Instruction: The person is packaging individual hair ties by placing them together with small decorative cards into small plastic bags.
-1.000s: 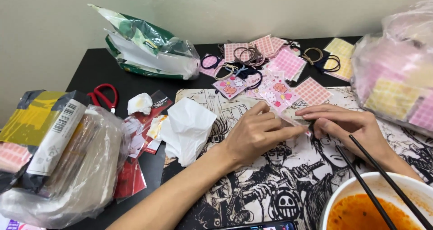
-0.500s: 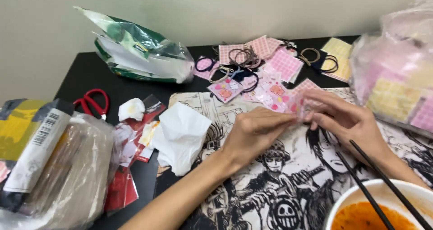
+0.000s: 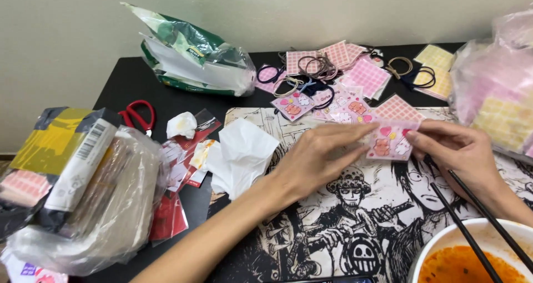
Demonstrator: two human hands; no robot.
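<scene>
your left hand [image 3: 316, 158] pinches the left edge of a small pink card of heart and paw stickers [image 3: 390, 142], held over the black-and-white cartoon mat [image 3: 333, 227] near the table's back edge; your right hand [image 3: 463, 155] grips its right edge. you seem to be handling one card, so keep both pinches light.

Left hand [image 3: 316, 158]: mid-frame, palm down, forearm running in from the lower left; fingers extended toward the right, tips pinched. Right hand [image 3: 461, 152]: right of frame, forearm entering from the lower right corner; fingers curled, thumb and forefinger pinched. Fingertips of both hands nearly meet.
</scene>
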